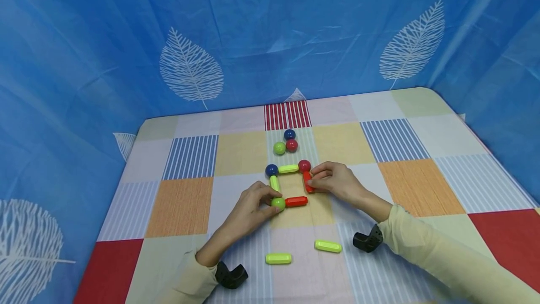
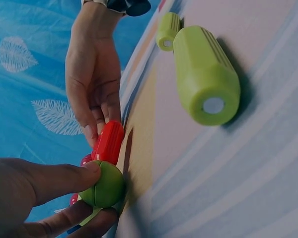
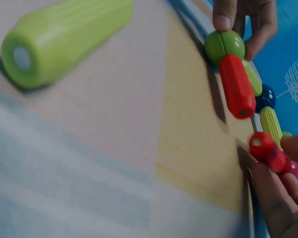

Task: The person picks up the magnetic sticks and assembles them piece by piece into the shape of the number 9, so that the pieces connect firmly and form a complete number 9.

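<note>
My left hand pinches a green ball between thumb and fingers. A red rod sticks out from that ball to the right, and a yellow-green rod runs from it back to a dark blue ball. Another yellow-green rod joins the blue ball to a red ball. Attached to the red ball is a second red rod, which my right hand grips between thumb and fingers. A gap separates the free ends of the two red rods in the right wrist view.
Behind the joined pieces sit three loose balls: blue, red and green. Two loose yellow-green rods, one on the left and one on the right, lie nearer me on the patchwork cloth.
</note>
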Available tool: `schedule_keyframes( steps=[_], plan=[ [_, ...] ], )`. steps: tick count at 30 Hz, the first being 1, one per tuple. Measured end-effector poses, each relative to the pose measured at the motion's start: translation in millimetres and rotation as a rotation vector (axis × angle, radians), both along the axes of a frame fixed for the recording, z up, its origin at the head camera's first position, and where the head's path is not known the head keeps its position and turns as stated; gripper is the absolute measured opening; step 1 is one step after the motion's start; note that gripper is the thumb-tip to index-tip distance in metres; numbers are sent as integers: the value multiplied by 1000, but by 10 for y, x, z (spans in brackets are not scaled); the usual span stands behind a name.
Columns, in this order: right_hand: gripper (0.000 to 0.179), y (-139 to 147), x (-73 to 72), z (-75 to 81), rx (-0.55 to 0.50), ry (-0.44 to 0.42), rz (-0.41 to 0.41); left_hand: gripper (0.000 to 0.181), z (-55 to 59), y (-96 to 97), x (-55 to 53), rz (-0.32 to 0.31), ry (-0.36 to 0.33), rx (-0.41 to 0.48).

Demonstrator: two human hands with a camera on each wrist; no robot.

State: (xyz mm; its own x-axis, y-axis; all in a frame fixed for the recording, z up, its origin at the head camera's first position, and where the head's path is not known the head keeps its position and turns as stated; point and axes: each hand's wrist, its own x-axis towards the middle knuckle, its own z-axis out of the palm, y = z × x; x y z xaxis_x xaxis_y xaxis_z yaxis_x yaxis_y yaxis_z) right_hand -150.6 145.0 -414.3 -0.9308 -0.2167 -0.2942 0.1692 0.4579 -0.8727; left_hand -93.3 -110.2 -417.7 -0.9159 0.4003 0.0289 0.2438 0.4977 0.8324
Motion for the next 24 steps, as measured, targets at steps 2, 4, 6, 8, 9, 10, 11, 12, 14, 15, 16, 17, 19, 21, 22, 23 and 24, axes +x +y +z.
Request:
schedule_keyframes(
  steps=[2, 4, 6, 8, 9, 10, 11, 12, 14, 15, 16, 17, 19, 21, 22, 23, 24],
  plan=[
    [33, 34, -10, 23, 33, 27, 22, 22, -3, -4, -2, -3, 0, 5],
    [33, 66, -36, 67, 61, 58, 41, 22, -5, -7, -3, -5, -3, 10],
    [32, 95, -88, 129, 98, 107, 57, 22, -7, -10, -4, -6, -6, 12],
    [31, 115, -173, 201, 142, 168, 70, 22, -11, -11, -4, -4, -8, 11],
    [30, 122, -228, 235, 170, 204, 77, 22, -12, -11, -3, -3, -10, 13],
    [30, 123, -300, 262, 195, 242, 84, 22, -12, -16, -6, -1, -11, 11],
    [29, 128, -377, 280, 225, 281, 88, 22, -11, -20, -9, 0, -12, 12],
    [29, 133, -458, 295, 256, 312, 89, 23, -12, -23, -10, 1, -12, 11],
    [29, 149, -622, 298, 304, 354, 82, 23, -15, -26, -14, -4, -13, 14],
    [29, 159, -702, 290, 319, 362, 79, 23, -18, -26, -15, -7, -13, 17],
    [30, 168, -778, 278, 328, 363, 74, 23, -20, -26, -16, -10, -14, 20],
    [31, 173, -848, 267, 331, 356, 75, 23, -21, -26, -16, -12, -16, 25],
    [33, 166, -970, 238, 331, 338, 91, 23, -25, -27, -17, -14, -18, 29],
    [34, 139, -1067, 212, 332, 326, 127, 23, -26, -27, -16, -14, -19, 28],
    [35, 120, -1108, 201, 336, 327, 148, 23, -25, -26, -16, -15, -19, 27],
    [35, 97, -1146, 191, 339, 326, 168, 23, -25, -23, -17, -15, -19, 26],
    [35, 72, -1178, 184, 342, 328, 186, 23, -24, -20, -18, -16, -18, 23]
  ],
)
